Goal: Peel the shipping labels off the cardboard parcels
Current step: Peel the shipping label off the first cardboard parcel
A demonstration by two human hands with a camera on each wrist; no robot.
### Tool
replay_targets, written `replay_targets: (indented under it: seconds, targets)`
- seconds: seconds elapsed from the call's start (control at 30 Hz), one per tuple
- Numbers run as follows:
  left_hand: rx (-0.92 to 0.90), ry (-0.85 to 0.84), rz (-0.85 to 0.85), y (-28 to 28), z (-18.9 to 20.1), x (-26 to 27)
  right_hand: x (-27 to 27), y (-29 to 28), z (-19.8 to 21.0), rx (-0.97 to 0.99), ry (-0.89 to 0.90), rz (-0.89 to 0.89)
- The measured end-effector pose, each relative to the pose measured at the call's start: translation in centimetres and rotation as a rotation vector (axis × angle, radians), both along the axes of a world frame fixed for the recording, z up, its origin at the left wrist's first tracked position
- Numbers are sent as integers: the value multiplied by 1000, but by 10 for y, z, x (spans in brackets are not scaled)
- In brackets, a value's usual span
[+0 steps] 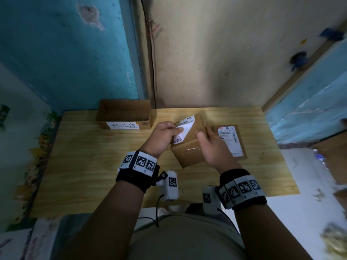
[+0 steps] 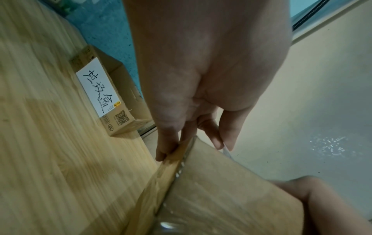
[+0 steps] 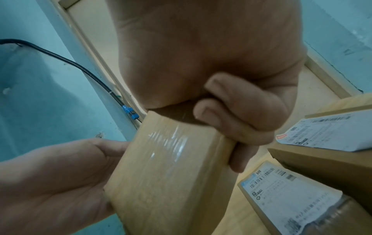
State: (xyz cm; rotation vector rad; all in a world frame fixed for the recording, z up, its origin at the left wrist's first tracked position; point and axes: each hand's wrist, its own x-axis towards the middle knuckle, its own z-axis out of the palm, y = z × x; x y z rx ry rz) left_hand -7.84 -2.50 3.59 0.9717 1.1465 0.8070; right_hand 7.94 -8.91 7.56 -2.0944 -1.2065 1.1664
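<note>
A small brown cardboard parcel (image 1: 189, 149) is held tilted above the wooden table (image 1: 93, 156). My left hand (image 1: 177, 130) pinches a lifted white flap of its shipping label (image 1: 185, 129); the rest of the label still sticks to the top face. My right hand (image 1: 204, 134) grips the parcel's right side, fingers curled round its far edge. The right wrist view shows those fingers (image 3: 231, 114) wrapped over the taped parcel (image 3: 171, 167). In the left wrist view my left hand (image 2: 191, 147) pinches at the parcel's (image 2: 221, 190) upper edge; the label itself is barely visible there.
An open cardboard box (image 1: 124, 117) with a handwritten white sign stands at the table's back left. A flat labelled parcel (image 1: 231, 141) lies just right of my hands; the right wrist view shows two labelled parcels (image 3: 332, 132) (image 3: 292, 198) there. Walls close the back.
</note>
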Motion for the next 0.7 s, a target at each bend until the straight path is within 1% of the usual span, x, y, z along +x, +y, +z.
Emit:
replay_targets:
  seconds: [0.2, 0.3, 0.37, 0.53, 0.6, 0.7]
  targets:
    - [12, 51, -17, -3, 5, -15, -14, -2, -8, 16, 47, 47]
    - [23, 77, -49, -1, 7, -22, -17, -2, -4, 33, 86, 31]
    - [40, 82, -51, -2, 8, -26, -18, -2, -1, 28, 144, 3]
    - [91, 128, -5, -10, 11, -40, -30, 2, 9, -47, 299, -32]
    - [97, 135, 28, -9, 13, -46, -36, 6, 12, -57, 330, -32]
    - [100, 138, 65, -9, 15, -51, -41, 10, 14, -63, 328, -16]
